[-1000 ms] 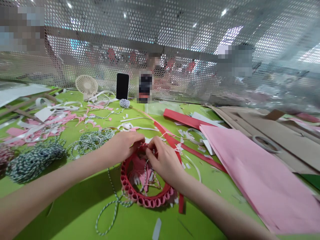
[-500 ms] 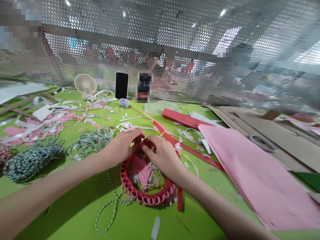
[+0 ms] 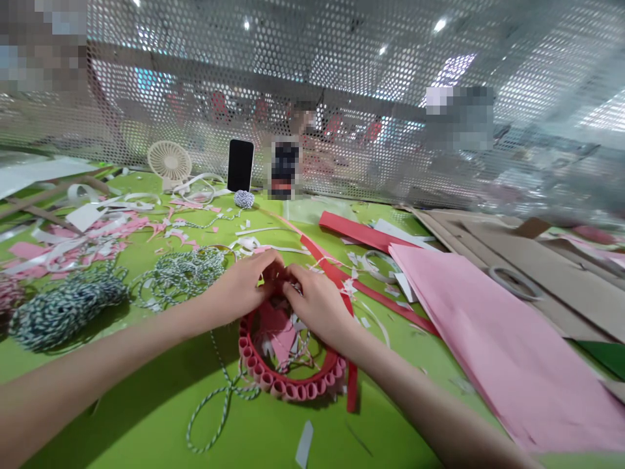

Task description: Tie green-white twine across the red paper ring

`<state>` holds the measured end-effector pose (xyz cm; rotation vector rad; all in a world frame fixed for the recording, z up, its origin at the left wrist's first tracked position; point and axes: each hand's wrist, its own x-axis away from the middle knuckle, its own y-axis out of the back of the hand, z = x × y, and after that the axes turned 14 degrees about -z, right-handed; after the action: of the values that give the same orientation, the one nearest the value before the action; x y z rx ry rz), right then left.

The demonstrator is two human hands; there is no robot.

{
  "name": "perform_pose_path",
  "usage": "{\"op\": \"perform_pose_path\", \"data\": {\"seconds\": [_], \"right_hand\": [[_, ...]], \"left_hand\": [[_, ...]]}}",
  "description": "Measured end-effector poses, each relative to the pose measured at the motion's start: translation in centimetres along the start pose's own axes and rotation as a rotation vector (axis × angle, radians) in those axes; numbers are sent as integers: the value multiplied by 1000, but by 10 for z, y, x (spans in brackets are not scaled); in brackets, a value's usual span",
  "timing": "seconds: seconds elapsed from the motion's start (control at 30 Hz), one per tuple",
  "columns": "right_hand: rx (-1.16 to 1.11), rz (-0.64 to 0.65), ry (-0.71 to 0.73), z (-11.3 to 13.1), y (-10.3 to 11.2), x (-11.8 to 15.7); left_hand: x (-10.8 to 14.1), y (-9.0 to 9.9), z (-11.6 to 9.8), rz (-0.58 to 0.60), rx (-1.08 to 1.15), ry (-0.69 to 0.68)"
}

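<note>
A round ring of looped red-pink paper (image 3: 288, 389) lies on the green mat (image 3: 122, 384), with pink and white scraps inside it. My left hand (image 3: 241, 285) and my right hand (image 3: 317, 306) meet at its far side, fingers closed on the rim, which they hide there. Thin green-and-white twine (image 3: 222, 407) trails from the ring toward me in a loop. A red paper strip (image 3: 352, 384) runs under the ring's right side. Whether the fingers also pinch the twine, I cannot tell.
Left of my hands lie a twine skein (image 3: 63, 312) and a looser coil (image 3: 180, 273) among paper scraps. To the right are a pink paper stack (image 3: 493, 345) and cardboard (image 3: 551, 273). A small fan (image 3: 169, 161) and a phone (image 3: 240, 165) stand by a perforated metal screen (image 3: 342, 65).
My hands have drawn closer together at the ring's far side, with the fingertips now meeting. The view has shifted slightly.
</note>
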<state>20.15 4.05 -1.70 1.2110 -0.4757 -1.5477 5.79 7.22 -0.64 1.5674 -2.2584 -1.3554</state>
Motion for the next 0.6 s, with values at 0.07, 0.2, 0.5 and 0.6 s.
{"op": "perform_pose_path", "data": {"seconds": [0.07, 0.2, 0.5, 0.6], "right_hand": [[31, 0, 30, 1, 0, 1], [79, -11, 68, 2, -2, 2], [139, -36, 116, 3, -4, 4], [149, -33, 117, 3, -3, 4]], "left_hand": [[-1, 0, 0, 7, 15, 22], [-3, 2, -2, 34, 35, 92], [-11, 8, 8, 50, 22, 176], [-10, 8, 9, 64, 18, 134]]}}
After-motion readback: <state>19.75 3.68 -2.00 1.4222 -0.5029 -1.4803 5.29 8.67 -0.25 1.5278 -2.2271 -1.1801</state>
